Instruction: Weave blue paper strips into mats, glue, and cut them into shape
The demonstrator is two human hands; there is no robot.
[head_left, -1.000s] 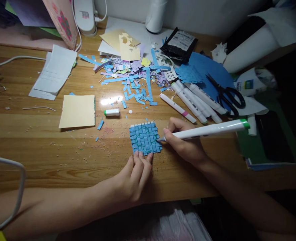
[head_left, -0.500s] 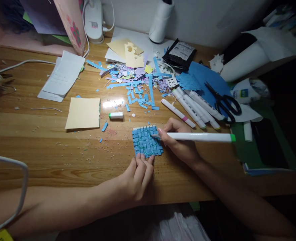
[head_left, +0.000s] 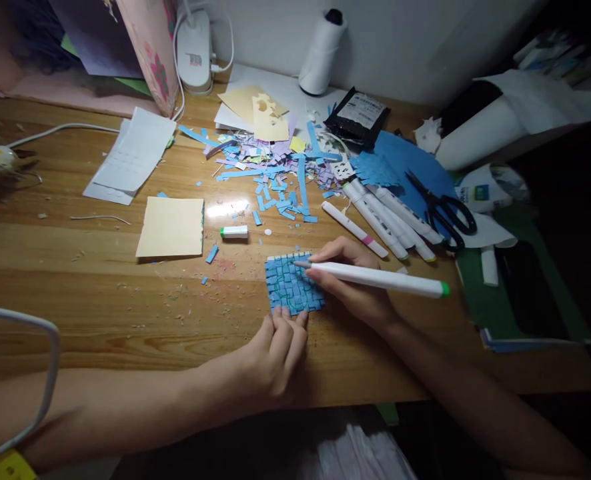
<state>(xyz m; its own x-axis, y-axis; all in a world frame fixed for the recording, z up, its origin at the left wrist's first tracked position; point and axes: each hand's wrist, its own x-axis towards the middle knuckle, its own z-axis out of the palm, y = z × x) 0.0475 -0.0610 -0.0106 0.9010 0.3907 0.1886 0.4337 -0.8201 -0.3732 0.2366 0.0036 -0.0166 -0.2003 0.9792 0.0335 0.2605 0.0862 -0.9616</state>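
Note:
A small blue square of woven paper strips lies on the wooden table, with green pen lines across its weave. My left hand is closed at its lower edge, fingertips pressing on the paper. In my right hand is a white marker pen with a green end, gripped near its grey tip. That tip is at the upper middle of the square; whether it touches the paper I cannot tell. The marker's white and green cap lies to the upper left of the square.
A cream paper square lies at left. Paper scraps are heaped behind. Several markers and black scissors lie at right, beside a green folder. A white cable crosses the near left.
My right hand has moved the marker's tip slightly up and left on the woven square, and its green end has swung lower. My left hand stays at the lower edge.

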